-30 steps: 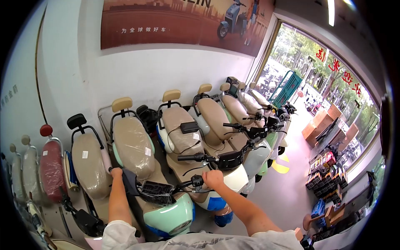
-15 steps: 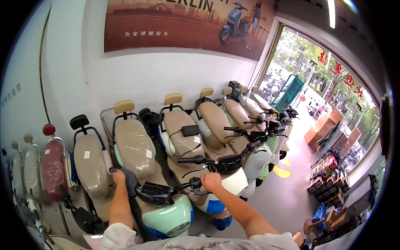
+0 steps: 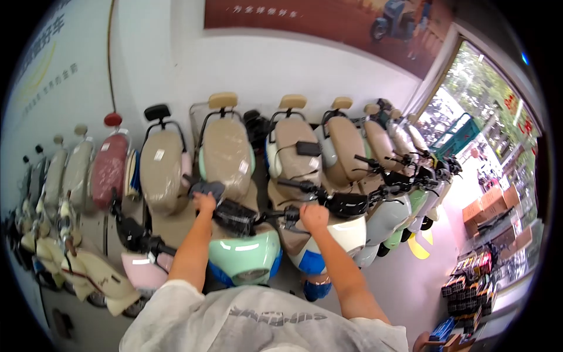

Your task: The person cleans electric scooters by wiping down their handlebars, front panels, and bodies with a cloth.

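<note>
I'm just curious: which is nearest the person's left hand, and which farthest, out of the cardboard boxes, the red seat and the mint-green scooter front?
1. Mint-green scooter front: just below and to the right of the left hand.
2. Red seat: off to the left, past the beige seat beside it.
3. Cardboard boxes: far over on the right.

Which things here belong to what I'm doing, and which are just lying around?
Seemingly in use:
- mint-green scooter
- its handlebars, held by left hand and right hand

Just around:
- black box on beige seat
- cardboard boxes
- red seat
</note>
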Tool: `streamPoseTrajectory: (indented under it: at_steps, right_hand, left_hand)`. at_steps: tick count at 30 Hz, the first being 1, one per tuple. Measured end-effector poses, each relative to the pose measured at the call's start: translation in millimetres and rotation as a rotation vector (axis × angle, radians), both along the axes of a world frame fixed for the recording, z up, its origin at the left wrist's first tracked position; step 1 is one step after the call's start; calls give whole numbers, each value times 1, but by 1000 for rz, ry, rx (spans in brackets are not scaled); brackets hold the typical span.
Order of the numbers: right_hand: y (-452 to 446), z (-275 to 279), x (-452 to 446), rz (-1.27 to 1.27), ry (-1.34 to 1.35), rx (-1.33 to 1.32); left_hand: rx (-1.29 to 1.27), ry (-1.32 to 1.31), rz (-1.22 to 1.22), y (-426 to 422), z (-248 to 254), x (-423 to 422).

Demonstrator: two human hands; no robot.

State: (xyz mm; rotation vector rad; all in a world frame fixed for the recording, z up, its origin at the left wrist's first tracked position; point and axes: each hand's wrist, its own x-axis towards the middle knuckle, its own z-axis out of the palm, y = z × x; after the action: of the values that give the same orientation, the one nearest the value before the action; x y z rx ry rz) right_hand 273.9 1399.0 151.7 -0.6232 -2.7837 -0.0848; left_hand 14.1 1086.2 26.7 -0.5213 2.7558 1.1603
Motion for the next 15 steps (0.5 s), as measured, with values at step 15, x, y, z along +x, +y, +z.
streamPoseTrajectory:
  at_steps: [15]
  right_hand:
    - [1,6,0,44,35,-33]
  left_hand:
    - [210,164,-194,-48,121,77]
